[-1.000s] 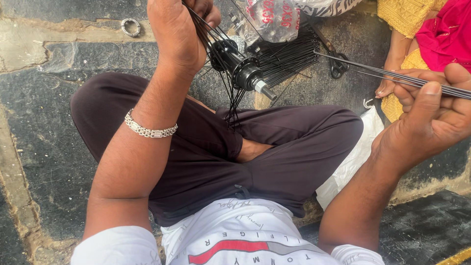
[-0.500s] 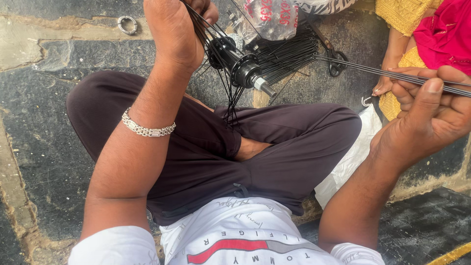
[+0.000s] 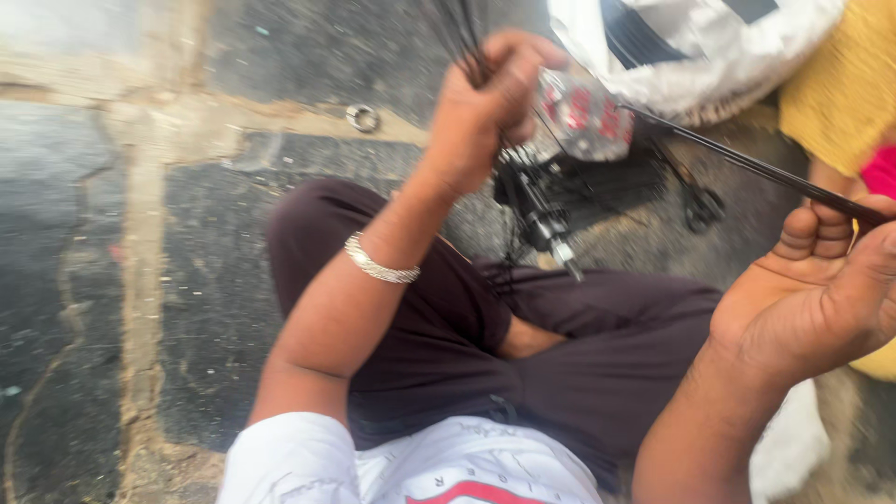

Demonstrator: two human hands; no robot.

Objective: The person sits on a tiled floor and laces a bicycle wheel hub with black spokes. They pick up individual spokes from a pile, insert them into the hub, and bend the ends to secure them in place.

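— Grip check: clamps a fan of thin black wire ribs [image 3: 462, 37] in the left hand [image 3: 485, 103], far centre, fingers curled tight into a fist.

— And on the right?

— Pinches a bundle of long straight black metal rods [image 3: 747, 163] in the right hand [image 3: 821, 289], near right, fingers folded under, thumb pressed over.

— Where's the middle of it all?

— Hangs just below the left fist, above the lap: black hub with a silver tip [image 3: 546, 224], apart from the right hand.

— Step in hand?

— Looks like sorting or pulling ribs apart, both ends held taut.

— Next move?

— Calls for a firm left fist and a steady right pinch, judging by the tension. Worth minding the small metal ring [image 3: 362, 117] lying far left on the dark stone floor [image 3: 215, 280].
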